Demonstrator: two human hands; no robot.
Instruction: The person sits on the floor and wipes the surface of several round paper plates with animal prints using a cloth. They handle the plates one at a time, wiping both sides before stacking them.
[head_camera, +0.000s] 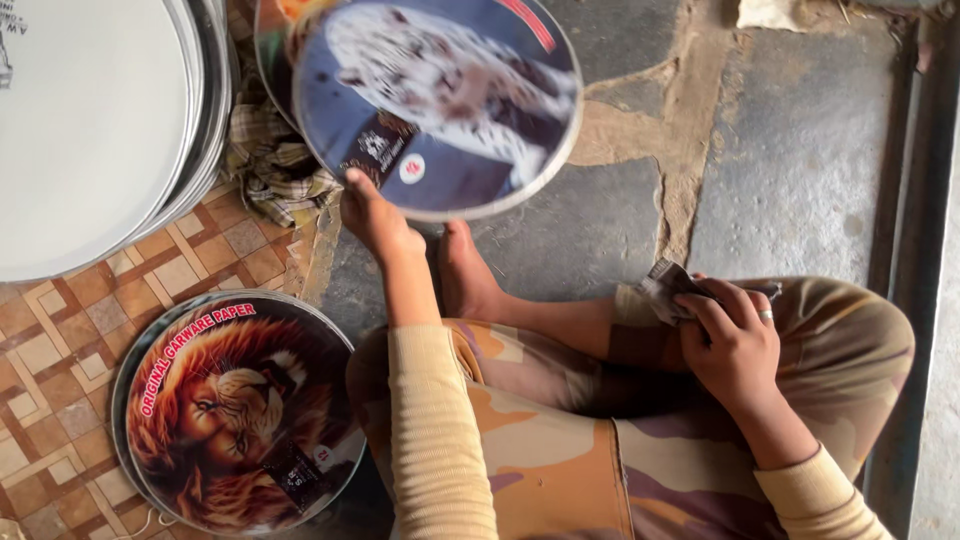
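My left hand (372, 215) grips the lower edge of a round disc (440, 100) printed with a spotted white big cat on blue, holding it tilted above the floor. Behind it another printed disc (272, 45) leans, mostly hidden. My right hand (735, 340), with a ring on one finger, rests on my knee and pinches a small grey cloth (662, 290). I sit cross-legged in patterned trousers, one bare foot (465, 275) under the held disc.
A stack of discs topped by a lion print (240, 415) lies at lower left on a checked mat (60, 330). A pile of large white discs (95, 120) fills the upper left. A checked rag (275, 165) lies between them. Stone floor (800, 150) spreads right.
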